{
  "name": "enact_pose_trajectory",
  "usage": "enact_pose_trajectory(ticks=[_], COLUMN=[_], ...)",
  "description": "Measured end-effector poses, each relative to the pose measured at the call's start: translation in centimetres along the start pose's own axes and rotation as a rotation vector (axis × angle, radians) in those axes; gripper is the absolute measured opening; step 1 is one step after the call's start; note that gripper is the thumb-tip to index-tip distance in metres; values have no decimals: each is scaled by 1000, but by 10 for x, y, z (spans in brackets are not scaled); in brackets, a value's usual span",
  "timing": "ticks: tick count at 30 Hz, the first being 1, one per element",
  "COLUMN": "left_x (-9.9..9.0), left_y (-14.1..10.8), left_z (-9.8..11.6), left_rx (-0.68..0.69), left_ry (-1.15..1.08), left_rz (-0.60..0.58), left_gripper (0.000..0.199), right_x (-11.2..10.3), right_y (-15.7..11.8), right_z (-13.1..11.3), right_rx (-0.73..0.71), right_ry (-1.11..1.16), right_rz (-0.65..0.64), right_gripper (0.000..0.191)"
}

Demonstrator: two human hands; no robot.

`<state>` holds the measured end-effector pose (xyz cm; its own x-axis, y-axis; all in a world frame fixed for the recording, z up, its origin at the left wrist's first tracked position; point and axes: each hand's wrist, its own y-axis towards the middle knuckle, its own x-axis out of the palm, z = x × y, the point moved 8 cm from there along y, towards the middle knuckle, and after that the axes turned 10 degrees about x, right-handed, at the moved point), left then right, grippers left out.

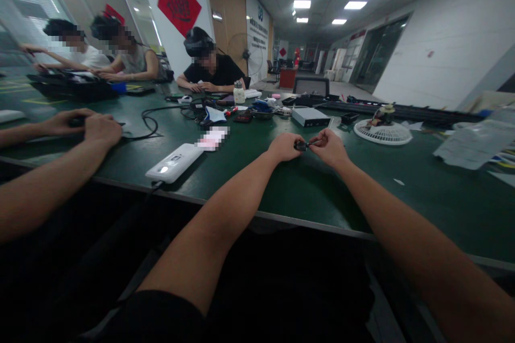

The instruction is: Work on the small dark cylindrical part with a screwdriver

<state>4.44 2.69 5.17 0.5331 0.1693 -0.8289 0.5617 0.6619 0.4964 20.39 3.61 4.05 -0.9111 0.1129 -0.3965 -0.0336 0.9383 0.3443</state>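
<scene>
Above the green table top, my left hand (285, 147) is closed around a small dark part (300, 146) whose kind I cannot make out. Close beside it on the right, my right hand (332, 149) pinches a thin, light-coloured shaft (314, 142) that points left and meets the dark part. Its fingers hide most of whatever they hold. Just behind both hands stands a grey metal box (310, 117). A white fan grille (383, 132) with a motor on top lies to the right of my right hand.
At left lie a white power bank (176, 163) with a cable and a blurred-out phone (212, 139). A co-worker's hands (100, 128) work at far left. Cables, a white bottle (238, 92) and small parts line the back. Clear plastic wrapping (477, 139) lies right. Other people sit opposite.
</scene>
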Motion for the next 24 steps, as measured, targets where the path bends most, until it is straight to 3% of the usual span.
enact_pose_trajectory(ticks=[11,24], left_x=[2,6], left_y=[1,3], left_z=[4,6], left_rx=[58,147], left_ry=[-2,-6], left_rz=[-18,-29], left_gripper=[33,34], right_x=[1,1], right_y=[0,-5], right_z=[1,-3], right_rx=[4,-24], right_ry=[36,-220], right_rz=[-23,-3], right_gripper=[41,29])
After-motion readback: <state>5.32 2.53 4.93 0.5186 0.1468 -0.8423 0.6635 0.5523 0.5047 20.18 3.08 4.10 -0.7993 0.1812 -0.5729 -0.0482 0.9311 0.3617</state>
